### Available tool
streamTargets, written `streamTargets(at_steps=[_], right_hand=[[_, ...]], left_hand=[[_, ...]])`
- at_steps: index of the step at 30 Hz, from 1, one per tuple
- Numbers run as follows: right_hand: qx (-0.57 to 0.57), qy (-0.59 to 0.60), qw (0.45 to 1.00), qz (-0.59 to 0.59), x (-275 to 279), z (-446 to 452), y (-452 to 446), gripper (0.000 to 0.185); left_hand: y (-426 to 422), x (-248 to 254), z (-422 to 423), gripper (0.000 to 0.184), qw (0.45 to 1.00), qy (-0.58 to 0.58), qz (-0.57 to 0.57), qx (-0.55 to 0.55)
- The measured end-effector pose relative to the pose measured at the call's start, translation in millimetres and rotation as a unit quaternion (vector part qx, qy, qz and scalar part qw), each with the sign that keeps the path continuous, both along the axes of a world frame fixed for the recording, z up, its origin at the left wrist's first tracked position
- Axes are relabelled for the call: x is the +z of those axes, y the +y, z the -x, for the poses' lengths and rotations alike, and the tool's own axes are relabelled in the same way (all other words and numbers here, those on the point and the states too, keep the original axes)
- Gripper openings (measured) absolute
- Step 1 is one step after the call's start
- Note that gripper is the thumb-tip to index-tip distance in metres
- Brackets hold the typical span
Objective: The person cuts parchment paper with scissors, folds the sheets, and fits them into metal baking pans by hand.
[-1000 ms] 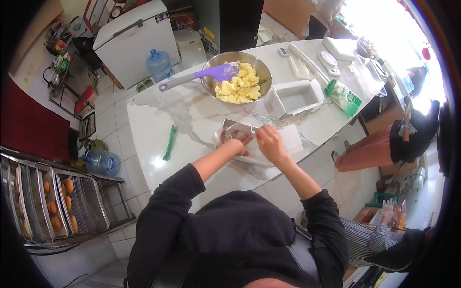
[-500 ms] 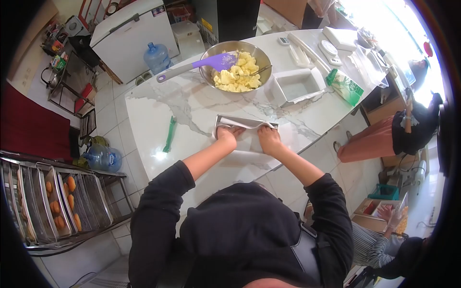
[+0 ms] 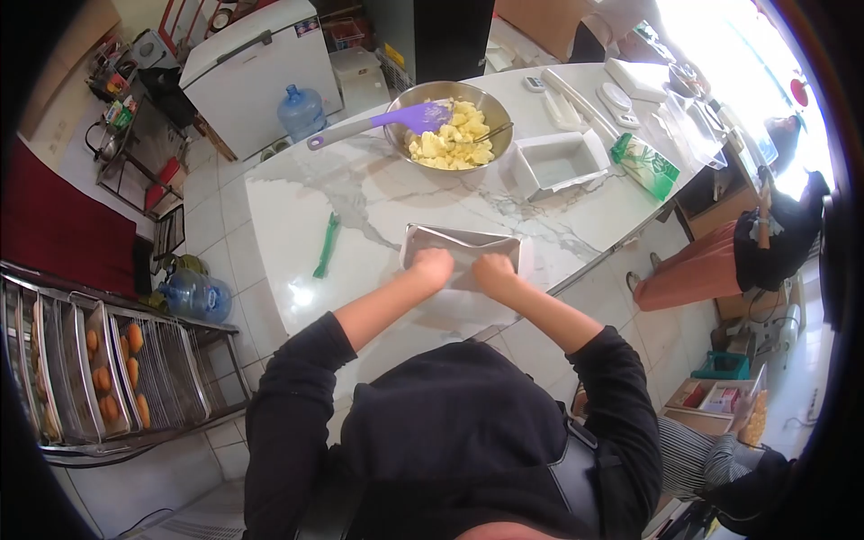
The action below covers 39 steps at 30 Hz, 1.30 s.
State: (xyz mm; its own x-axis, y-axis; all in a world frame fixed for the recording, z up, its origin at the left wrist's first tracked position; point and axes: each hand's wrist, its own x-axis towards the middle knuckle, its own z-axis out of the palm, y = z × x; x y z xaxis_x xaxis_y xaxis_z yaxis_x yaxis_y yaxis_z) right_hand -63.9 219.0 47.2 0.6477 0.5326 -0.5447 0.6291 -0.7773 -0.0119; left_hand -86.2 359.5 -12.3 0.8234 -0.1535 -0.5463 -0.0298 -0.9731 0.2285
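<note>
A rectangular metal pan (image 3: 516,243) sits near the front edge of the marble table, with white paper (image 3: 468,256) inside it. At the pan's left part, my left hand (image 3: 434,266) has its fingers curled down on the paper. My right hand (image 3: 492,273) is closed in the same way at the right part, a small gap from the left one. The fingertips of both are hidden, so what they pinch is unclear. Behind stands a steel bowl (image 3: 393,142) of yellow chunks (image 3: 454,144) with a purple spatula (image 3: 423,118) across its rim.
Right of the bowl are a second paper-lined pan (image 3: 560,168), a green-white packet (image 3: 646,168) and a scale (image 3: 617,101). A green strip (image 3: 328,245) lies at the left of the marble table (image 3: 297,202). Co-workers are at the right; a tray rack (image 3: 108,373) stands left.
The paper has gone from standing folded above the pan to lying down inside it. My hands have moved from spread fingers to curled ones, side by side. The view has shifted slightly.
</note>
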Motion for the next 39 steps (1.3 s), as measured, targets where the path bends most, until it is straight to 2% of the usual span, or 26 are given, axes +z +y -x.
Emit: streamTargets(at_steps=[3, 6, 7, 9, 10, 11, 14, 15, 17, 18, 20, 21, 24, 25, 27, 30, 33, 36, 39], right_hand=[[0.002, 0.046, 0.998, -0.051, -8, 8, 8, 0.032], [0.032, -0.066, 0.989, -0.126, 22, 20, -4, 0.060], [0.041, -0.086, 0.990, -0.106, 7, 21, -12, 0.067], [0.059, -0.129, 0.988, -0.063, -26, 19, -27, 0.081], [0.047, -0.133, 0.989, -0.049, -35, 20, -30, 0.080], [0.037, -0.138, 0.989, -0.037, -37, 23, -30, 0.078], [0.031, -0.093, 0.994, 0.044, -29, 24, -19, 0.066], [0.032, -0.068, 0.994, 0.076, -23, 24, -16, 0.060], [-0.025, -0.029, 0.995, -0.091, 1, 28, -15, 0.045], [-0.050, -0.013, 0.983, -0.176, 18, 27, -15, 0.038], [-0.057, -0.213, 0.928, -0.301, 52, 30, -14, 0.028], [-0.061, -0.304, 0.881, -0.357, 59, 33, -15, 0.023], [-0.104, -0.172, 0.920, -0.336, 38, 8, -39, 0.018], [-0.161, -0.129, 0.906, -0.369, 27, 4, -43, 0.015], [-0.194, -0.118, 0.892, -0.390, 26, 4, -51, 0.012], [-0.243, -0.132, 0.873, -0.401, 31, 9, -61, 0.013], [-0.269, -0.099, 0.850, -0.443, 33, 12, -71, 0.013], [-0.254, -0.067, 0.835, -0.484, 30, 10, -76, 0.015], [-0.261, -0.034, 0.825, -0.500, 30, 10, -81, 0.017]], left_hand=[[-18, 22, 7, 0.043, 0.997, -0.011, -0.020, -0.078], [-14, 21, 10, 0.071, 0.997, -0.067, -0.047, 0.004], [-10, 1, 2, 0.096, 0.996, -0.028, -0.073, 0.050], [-2, 8, 10, 0.093, 0.992, -0.034, -0.107, 0.059], [1, 14, 12, 0.092, 0.989, -0.041, -0.124, 0.064], [3, -19, 6, 0.084, 0.986, -0.042, -0.160, 0.031], [-3, -25, 6, 0.071, 0.981, -0.059, -0.086, 0.165], [-4, -17, 13, 0.065, 0.982, -0.074, -0.089, 0.148], [-4, 11, 27, 0.053, 0.982, -0.112, -0.100, 0.112], [-2, 35, 33, 0.045, 0.983, -0.144, -0.035, 0.112], [5, 73, 43, 0.032, 0.969, -0.201, 0.096, 0.107], [9, 68, 40, 0.021, 0.922, -0.328, 0.157, 0.132], [29, 95, 32, 0.019, 0.877, -0.455, 0.099, 0.117], [40, 94, 24, 0.017, 0.870, -0.471, 0.103, 0.104], [59, 80, 13, 0.013, 0.858, -0.495, 0.113, 0.077], [70, 72, -1, 0.010, 0.896, -0.355, 0.225, 0.144], [76, 74, -7, 0.010, 0.896, -0.350, 0.239, 0.133], [87, 78, -11, 0.012, 0.916, -0.286, 0.254, 0.122], [102, 70, -11, 0.015, 0.920, -0.169, 0.321, 0.150]])
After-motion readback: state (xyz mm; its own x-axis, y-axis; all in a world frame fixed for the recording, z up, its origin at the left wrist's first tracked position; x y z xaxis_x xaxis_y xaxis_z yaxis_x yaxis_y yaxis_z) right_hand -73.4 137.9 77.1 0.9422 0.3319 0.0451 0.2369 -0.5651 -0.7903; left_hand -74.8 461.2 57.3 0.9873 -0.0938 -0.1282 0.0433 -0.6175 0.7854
